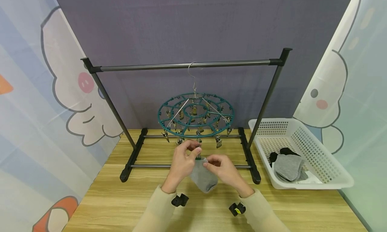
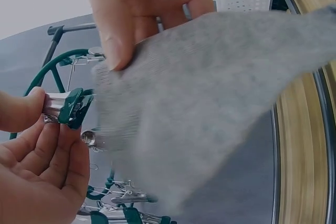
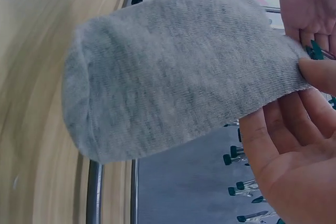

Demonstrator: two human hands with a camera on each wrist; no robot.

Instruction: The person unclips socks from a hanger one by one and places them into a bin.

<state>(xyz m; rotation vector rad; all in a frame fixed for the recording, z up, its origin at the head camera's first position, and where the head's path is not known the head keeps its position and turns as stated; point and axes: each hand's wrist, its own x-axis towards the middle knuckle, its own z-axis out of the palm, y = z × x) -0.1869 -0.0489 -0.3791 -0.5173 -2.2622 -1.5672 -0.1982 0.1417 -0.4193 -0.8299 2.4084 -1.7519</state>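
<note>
My right hand (image 1: 223, 168) pinches a grey sock (image 1: 203, 176) by its cuff, between thumb and fingers. The sock hangs toe downward over the table. My left hand (image 1: 183, 159) squeezes a metal clip (image 2: 56, 106) with green tips, thumb on one side and fingers on the other. In the left wrist view the clip's tips face the cuff, right beside it. The clip hangs from a round green drying rack (image 1: 196, 136) just above both hands. In the right wrist view the sock (image 3: 178, 77) stretches out flat from my fingers.
The drying rack hooks over the bar (image 1: 145, 67) of a metal stand, with several other clips (image 1: 218, 142) dangling beneath it. A white basket (image 1: 320, 148) at the right holds more grey socks (image 1: 288, 167) and black ones (image 1: 287, 151). Everything stands on a wooden table (image 1: 105, 195).
</note>
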